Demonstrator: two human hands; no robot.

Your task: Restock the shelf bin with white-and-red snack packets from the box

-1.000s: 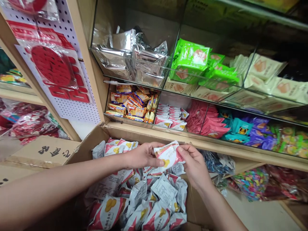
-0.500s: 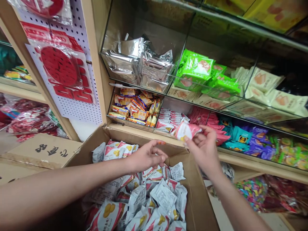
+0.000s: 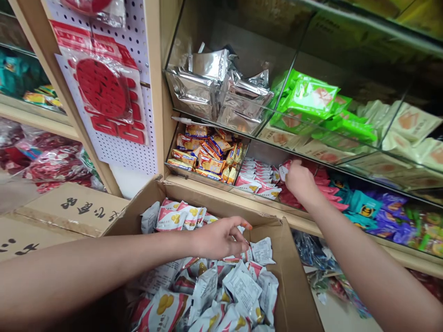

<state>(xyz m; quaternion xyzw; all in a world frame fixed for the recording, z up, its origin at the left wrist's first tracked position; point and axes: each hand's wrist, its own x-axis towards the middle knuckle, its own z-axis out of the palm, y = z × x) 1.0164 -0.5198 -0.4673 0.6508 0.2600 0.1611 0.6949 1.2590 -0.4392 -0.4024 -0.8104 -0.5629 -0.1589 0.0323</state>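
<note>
My right hand (image 3: 300,180) reaches into a compartment of the lower shelf, its fingers closed on a small pink-and-white snack packet (image 3: 284,170). Just left of it, rows of matching packets (image 3: 256,177) fill the compartment. My left hand (image 3: 224,237) hovers over an open cardboard box (image 3: 290,272), fingers apart and loosely curled, with nothing seen in them. Loose in that box lies a heap of snack packets (image 3: 242,286), some showing yellow pictures, others their printed grey backs.
Orange snack packets (image 3: 211,157) sit in the left lower compartment. Above are silver packets (image 3: 207,87) and green packets (image 3: 311,97) behind clear fronts. Teal packets (image 3: 363,203) lie farther right. Red decorations (image 3: 104,87) hang on a pegboard. A marked carton (image 3: 65,207) stands at left.
My right hand has carried the packet from above the box edge into the shelf compartment. My left hand stays over the box, and the view has shifted slightly.
</note>
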